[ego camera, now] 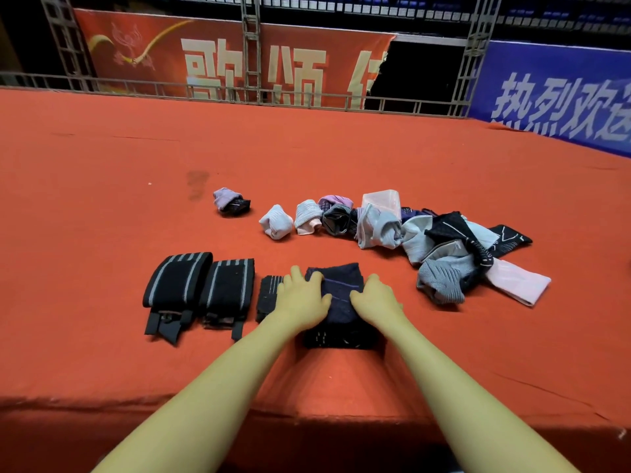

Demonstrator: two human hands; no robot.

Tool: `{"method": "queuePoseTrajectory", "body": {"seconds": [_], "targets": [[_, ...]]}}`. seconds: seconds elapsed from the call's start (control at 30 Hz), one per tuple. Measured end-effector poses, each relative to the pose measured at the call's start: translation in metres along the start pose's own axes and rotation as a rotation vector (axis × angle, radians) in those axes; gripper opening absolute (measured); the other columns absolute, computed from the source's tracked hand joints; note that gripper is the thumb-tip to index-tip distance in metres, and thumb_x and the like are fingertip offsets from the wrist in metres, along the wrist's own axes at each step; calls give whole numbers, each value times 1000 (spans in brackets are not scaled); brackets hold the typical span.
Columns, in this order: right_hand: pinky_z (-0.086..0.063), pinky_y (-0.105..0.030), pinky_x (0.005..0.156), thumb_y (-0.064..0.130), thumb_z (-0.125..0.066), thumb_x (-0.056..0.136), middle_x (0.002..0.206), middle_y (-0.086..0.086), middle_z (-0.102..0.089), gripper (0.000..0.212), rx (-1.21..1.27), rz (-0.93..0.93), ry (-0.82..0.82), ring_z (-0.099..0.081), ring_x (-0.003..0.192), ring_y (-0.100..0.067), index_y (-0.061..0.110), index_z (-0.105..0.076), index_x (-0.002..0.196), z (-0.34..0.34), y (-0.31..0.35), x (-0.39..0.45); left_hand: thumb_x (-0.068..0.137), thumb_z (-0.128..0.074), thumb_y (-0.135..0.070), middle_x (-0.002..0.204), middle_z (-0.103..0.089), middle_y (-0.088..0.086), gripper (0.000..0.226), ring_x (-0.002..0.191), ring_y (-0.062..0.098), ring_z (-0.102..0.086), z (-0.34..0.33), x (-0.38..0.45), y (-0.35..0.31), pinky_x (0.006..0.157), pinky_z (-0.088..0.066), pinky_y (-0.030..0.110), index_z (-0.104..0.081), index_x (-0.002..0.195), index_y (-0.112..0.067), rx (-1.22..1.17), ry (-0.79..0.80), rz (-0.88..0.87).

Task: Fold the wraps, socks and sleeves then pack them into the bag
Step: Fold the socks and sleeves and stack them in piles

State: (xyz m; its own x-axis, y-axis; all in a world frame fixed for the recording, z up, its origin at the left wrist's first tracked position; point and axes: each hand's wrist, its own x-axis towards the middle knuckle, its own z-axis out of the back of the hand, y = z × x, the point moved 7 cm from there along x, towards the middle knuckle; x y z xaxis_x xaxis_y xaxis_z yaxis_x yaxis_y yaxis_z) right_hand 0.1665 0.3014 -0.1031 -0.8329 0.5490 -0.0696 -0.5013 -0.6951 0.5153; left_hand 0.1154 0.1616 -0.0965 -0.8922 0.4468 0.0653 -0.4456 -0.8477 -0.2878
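Even, fairly bright overhead light falls on the red table (pixel 102 199); the far background above the banners (pixel 239 63) is dim, nearly black. Soft, short shadows lie beneath the forearms and beside the cloth pile (pixel 461 254). No strong glare. Wide-angle distortion bows the far rail (pixel 136 87) and tilts the truss posts (pixel 474 46) at left and right. Detail is slightly soft throughout, softest toward the near corners.

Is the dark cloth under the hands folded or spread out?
Folded: the dark cloth lies as a compact, layered rectangle, both hands resting on it.
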Motion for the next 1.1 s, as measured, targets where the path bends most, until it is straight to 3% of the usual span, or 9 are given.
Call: {"method": "queuePoseTrajectory", "body": {"seconds": [0.13, 0.23, 0.43, 0.57, 0.67, 0.77, 0.83, 0.97, 1.1], "targets": [[-22, -40, 105, 18, -51, 86, 149, -4, -29, 62, -292, 410, -229, -28, 135, -25, 16, -27, 144, 15, 29, -12, 96, -40, -33, 155, -15, 8, 53, 140, 25, -20, 1, 2, -14, 108, -21, 42, -28, 143, -13, 163, -61, -175], [-5, -41, 114, 21, -42, 95, 159, 8, -9, 61, -329, 581, -84, -6, 146, -11, 25, -16, 151, 4, 34, -9, 100, -29, -30, 160, -5, 4, 57, 146, 18, -5, -12, 3, -12, 116, -9, 41, -11, 151, -12, 132, 74, -189], [7, -46, 116, 44, -24, 101, 159, 12, 7, 57, -341, 358, 183, 3, 146, -8, 30, -4, 152, -29, -4, 9, 101, -22, -31, 160, 8, 4, 58, 146, 17, 9, -28, 1, -12, 119, 1, 41, -2, 152, -12, 73, 227, -173], [2, -44, 115, 43, -32, 99, 159, 13, -6, 53, -234, 329, 199, -10, 145, -8, 32, -19, 150, -25, -3, 14, 98, -28, -32, 159, -8, 4, 56, 146, 19, -3, -22, 9, -13, 117, -5, 43, -17, 150, -12, 82, 255, -161], [-16, -41, 114, 32, -47, 96, 147, 10, -41, 34, 51, 348, 25, -37, 134, -10, 30, -55, 129, -2, 1, 23, 97, -33, -29, 143, -40, 8, 41, 133, 24, -31, -2, 18, -20, 107, -21, 42, -45, 132, -12, 80, 79, -163], [-34, -46, 103, 19, -53, 91, 113, 6, -64, 17, 274, 352, -210, -58, 106, -15, 28, -66, 98, 31, -4, 26, 96, -35, -24, 129, -52, 7, 32, 122, 25, -41, 16, 25, -40, 100, -26, 40, -54, 120, -12, 10, -79, -188], [-39, -47, 97, 14, -54, 88, 106, 1, -64, 17, 269, 315, -309, -59, 98, -20, 20, -67, 96, 49, -14, 26, 94, -37, -18, 127, -55, 4, 32, 121, 25, -44, 20, 29, -63, 98, -26, 38, -57, 119, -15, -86, -91, -230], [-39, -45, 94, 22, -59, 89, 106, -8, -63, 18, 219, 227, -516, -56, 104, -31, 13, -66, 102, 80, -50, 27, 90, -40, -14, 126, -58, 2, 34, 118, 24, -48, 16, 39, -106, 96, -27, 36, -58, 119, -18, -176, -72, -289], [-31, -43, 95, 30, -64, 83, 123, -15, -49, 44, -40, 32, -529, -43, 116, -36, 9, -52, 120, 91, -92, 36, 88, -43, -11, 126, -58, 1, 36, 119, 23, -50, -6, 49, -137, 94, -28, 37, -55, 121, -19, -167, 25, -333]]}}
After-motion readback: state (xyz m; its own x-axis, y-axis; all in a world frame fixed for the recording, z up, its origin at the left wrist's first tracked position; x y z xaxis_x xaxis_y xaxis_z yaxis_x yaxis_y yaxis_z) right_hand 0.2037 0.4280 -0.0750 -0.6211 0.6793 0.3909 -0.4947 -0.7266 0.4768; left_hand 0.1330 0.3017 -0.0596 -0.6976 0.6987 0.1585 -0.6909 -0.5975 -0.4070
